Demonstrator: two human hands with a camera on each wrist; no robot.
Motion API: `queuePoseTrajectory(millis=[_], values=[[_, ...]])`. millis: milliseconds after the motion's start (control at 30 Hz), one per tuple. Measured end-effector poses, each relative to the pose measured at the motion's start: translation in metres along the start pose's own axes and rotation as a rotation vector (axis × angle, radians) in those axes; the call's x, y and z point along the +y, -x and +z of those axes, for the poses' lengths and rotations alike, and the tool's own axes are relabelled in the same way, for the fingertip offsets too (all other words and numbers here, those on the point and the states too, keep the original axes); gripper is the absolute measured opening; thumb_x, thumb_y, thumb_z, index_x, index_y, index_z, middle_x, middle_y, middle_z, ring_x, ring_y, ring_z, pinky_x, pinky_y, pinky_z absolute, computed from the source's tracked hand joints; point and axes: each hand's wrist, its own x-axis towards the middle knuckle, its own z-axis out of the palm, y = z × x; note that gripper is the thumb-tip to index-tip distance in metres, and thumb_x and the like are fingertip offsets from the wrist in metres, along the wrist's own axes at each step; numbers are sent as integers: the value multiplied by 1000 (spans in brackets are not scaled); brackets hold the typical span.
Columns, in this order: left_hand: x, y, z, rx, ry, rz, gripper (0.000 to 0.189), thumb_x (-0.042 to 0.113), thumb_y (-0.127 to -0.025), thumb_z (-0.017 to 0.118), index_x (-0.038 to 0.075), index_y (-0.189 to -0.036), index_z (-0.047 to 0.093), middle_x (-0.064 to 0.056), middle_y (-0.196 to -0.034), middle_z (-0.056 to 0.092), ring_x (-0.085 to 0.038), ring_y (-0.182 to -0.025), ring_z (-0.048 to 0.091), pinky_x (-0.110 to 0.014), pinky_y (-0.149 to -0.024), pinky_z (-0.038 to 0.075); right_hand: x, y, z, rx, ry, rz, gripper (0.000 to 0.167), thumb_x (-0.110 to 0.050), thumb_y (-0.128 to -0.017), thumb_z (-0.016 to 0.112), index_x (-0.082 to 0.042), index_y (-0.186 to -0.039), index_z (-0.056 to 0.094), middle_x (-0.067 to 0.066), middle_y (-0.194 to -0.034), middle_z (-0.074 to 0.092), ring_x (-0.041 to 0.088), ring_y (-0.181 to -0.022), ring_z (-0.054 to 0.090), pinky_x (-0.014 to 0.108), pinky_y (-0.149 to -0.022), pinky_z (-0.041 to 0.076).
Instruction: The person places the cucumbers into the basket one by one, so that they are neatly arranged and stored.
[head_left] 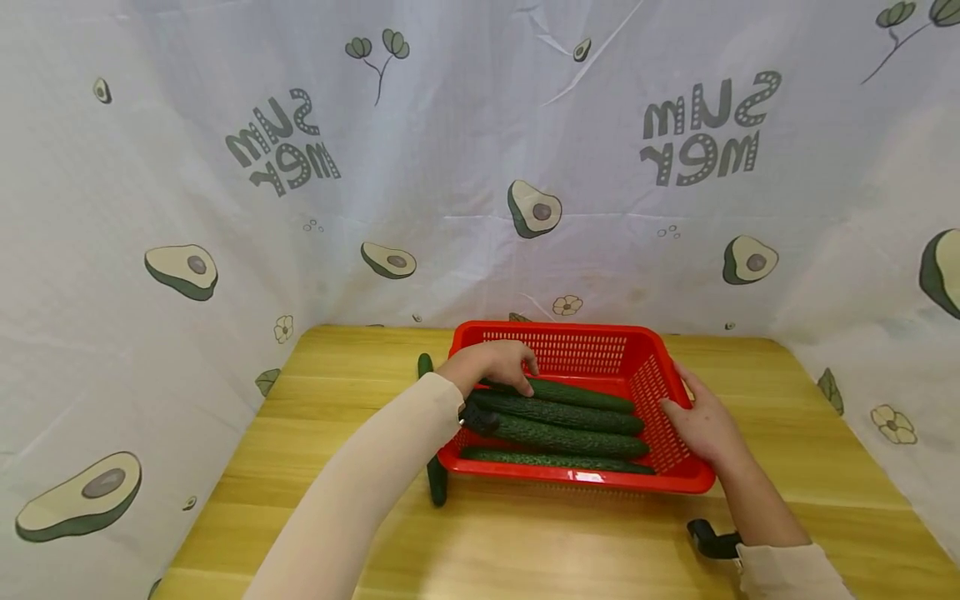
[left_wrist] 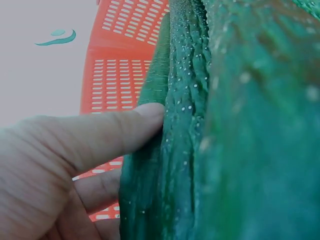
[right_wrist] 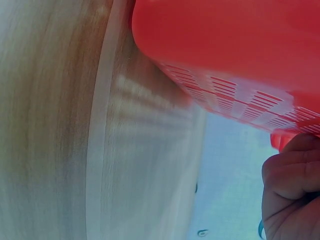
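A red plastic basket (head_left: pixel 558 327) holds several long green cucumbers (head_left: pixel 573 436) lying side by side. My left hand (head_left: pixel 504 365) reaches over the basket's left end to the rearmost cucumber (head_left: pixel 581 394). In the left wrist view its thumb (left_wrist: pixel 150 114) lies against that cucumber's upper side, with the fingers curled at the opposite side, partly hidden. At the right end, my right hand (head_left: pixel 705 422) grips the basket rim, thumb on the inner side. The right wrist view shows the basket's slotted outer wall (right_wrist: pixel 225 92) beside the curled fingers (right_wrist: pixel 295 170).
One more cucumber (head_left: pixel 437 482) lies on the wooden table (head_left: pixel 315 450), just left of the basket and partly behind my left forearm. A pale curtain (head_left: pixel 450 192) with avocado prints hangs behind and at both sides. Black wrist cameras (head_left: pixel 712 540) are worn on both arms.
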Motion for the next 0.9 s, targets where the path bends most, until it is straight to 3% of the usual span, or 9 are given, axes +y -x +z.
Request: queuePoseTrajectory(millis=[200,367,600,900], values=[[-9,5,-3,-29,3,-24,39,29,-96,73,16,-132,68,-5,-141,61,-23,-126,59,-40,-104,52,1,-1,2,-3,0,-3,75,-26,-108,46,-18,-166,0,43,-134,49,24,-80,73,42,-64,62],[-12,9,-7,-82,67,-34,39,20,-100,66,16,-139,62,-8,-148,55,-27,-131,55,-43,-107,50,2,-1,0,-6,-3,2,75,-26,-108,45,-18,-166,-2,43,-135,48,25,-80,73,43,-64,62],[-13,12,-8,-41,6,-39,40,26,-100,67,15,-138,62,-8,-145,57,-26,-130,55,-42,-108,48,1,0,-1,-7,-3,-1,74,-27,-108,45,-17,-166,-2,43,-135,47,25,-81,73,43,-64,62],[-17,12,-3,-48,-2,-66,38,24,-99,68,15,-136,64,-9,-145,57,-27,-127,57,-43,-103,51,1,1,0,0,-1,-1,75,-25,-108,46,-18,-166,0,43,-135,49,25,-81,73,43,-64,62]])
